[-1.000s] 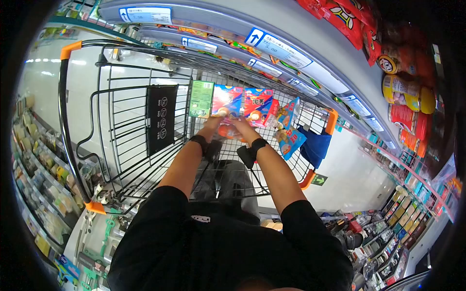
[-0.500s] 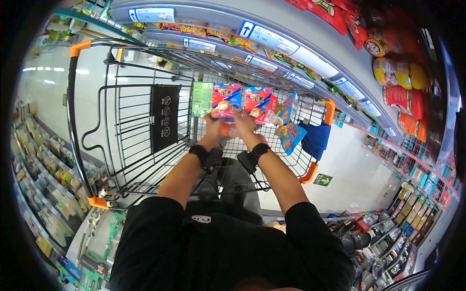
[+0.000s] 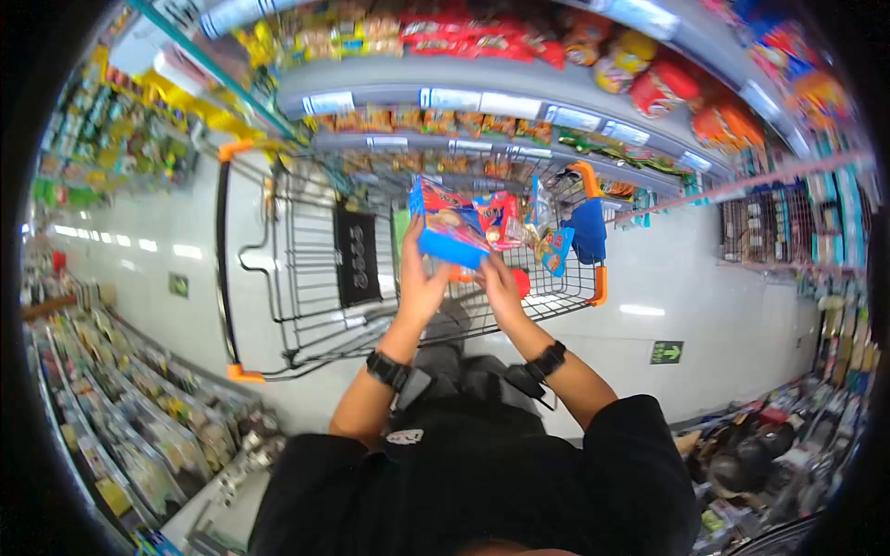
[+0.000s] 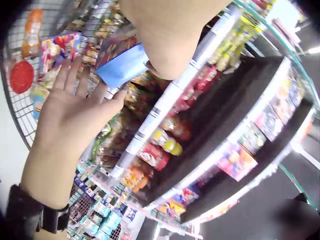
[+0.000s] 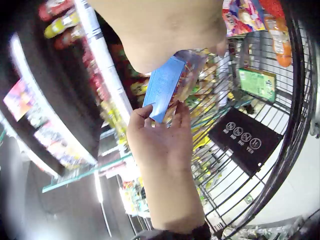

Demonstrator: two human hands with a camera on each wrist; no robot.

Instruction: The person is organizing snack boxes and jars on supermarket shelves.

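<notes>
In the head view, my left hand pinches one end of a red-and-blue snack box between thumb and fingers. The box is tilted, its plain blue side turned up toward me. My right hand has its fingertips at the opposite lower corner. Its fingers look straight and spread in the left wrist view. Behind the held box, a similar red-and-blue box lies in the shopping cart. Blue snack bags sit to its right. Under the hands is an orange bottle.
A green box stands in the cart near its black folding flap. Shelves of packaged snacks run along the cart's far side. A blue cloth hangs at its right end, near orange corner pieces. The red round top is also inside.
The held box has come up from the cart floor row and tilted, showing its blue side. My hands have moved up with it. The head view has swung, showing more of the shelves.
</notes>
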